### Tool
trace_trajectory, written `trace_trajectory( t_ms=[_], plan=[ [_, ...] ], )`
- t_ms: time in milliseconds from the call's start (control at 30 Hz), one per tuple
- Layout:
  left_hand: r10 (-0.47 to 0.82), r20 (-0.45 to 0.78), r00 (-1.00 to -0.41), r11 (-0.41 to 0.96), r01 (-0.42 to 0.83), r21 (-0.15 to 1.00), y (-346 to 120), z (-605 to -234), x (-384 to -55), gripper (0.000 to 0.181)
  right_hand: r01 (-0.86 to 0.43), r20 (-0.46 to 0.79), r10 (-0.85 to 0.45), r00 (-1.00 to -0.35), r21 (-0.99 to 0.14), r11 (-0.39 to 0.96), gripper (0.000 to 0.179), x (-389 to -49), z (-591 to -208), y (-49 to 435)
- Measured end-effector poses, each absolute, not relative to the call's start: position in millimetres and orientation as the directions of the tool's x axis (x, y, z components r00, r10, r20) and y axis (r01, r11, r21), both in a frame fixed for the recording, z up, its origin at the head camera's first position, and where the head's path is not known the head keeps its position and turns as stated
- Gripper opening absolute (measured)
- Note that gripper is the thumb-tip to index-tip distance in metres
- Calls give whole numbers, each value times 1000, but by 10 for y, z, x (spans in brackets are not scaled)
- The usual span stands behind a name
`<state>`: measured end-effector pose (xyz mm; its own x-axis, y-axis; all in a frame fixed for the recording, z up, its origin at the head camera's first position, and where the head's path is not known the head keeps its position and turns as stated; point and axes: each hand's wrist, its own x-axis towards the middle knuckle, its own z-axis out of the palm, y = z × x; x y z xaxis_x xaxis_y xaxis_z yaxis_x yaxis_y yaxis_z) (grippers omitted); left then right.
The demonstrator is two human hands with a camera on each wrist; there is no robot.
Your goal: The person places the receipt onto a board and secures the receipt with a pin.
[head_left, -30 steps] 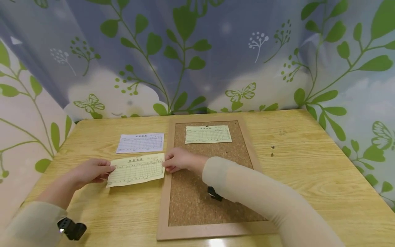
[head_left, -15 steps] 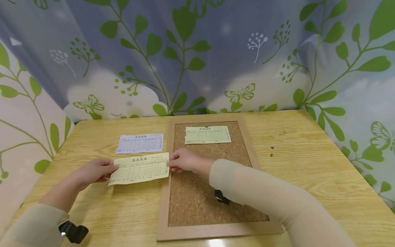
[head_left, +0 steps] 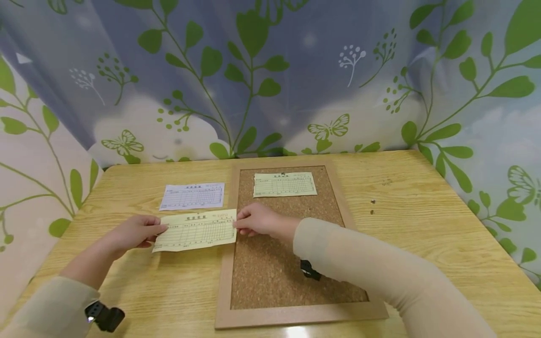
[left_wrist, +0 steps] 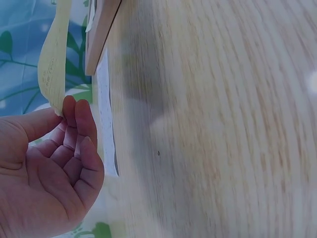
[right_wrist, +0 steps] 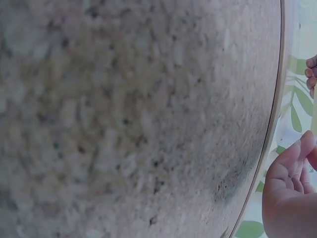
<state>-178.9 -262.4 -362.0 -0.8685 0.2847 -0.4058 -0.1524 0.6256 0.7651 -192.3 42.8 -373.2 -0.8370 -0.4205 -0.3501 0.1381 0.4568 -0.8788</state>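
With both hands, holds a yellow slip point(head_left: 196, 231) by its short ends, raised above the table point(head_left: 422, 211). With the left hand point(head_left: 135, 233), pinches one end between thumb and fingertips, keeping the other fingers loosely bent. With the right hand point(head_left: 258, 218), pinches the opposite end in similar way. In the head view, overlaps only the left side of the frame point(head_left: 225, 277) with the slip's right end, just nearer than the white slip point(head_left: 192, 196).

Seems, by judgement, to be at the step of bringing the slip over the cork board point(head_left: 270, 281), below the pinned slip point(head_left: 285, 185). For the next move, calls probably for shifting both hands together to the right, then lowering without making a crease. Later, may need one of the pins point(head_left: 373, 202) at the right of the board.

In the left wrist view, shows the slip almost edge-on, bowed and clear of the table; in the head view, shows its printed face nearly flat. In the right wrist view, shows mostly blurred cork, with barely a strip of slip, too little for telling its tilt.
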Motion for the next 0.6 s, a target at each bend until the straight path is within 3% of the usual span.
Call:
trace_trajectory(
  t_ms=[600],
  plan=[
    [294,-403,-866,659,-122,742,-2512,-3613,-1842,31,119,-339,-423,-840,-877,466,14,-1939,-3719,552]
  ],
)
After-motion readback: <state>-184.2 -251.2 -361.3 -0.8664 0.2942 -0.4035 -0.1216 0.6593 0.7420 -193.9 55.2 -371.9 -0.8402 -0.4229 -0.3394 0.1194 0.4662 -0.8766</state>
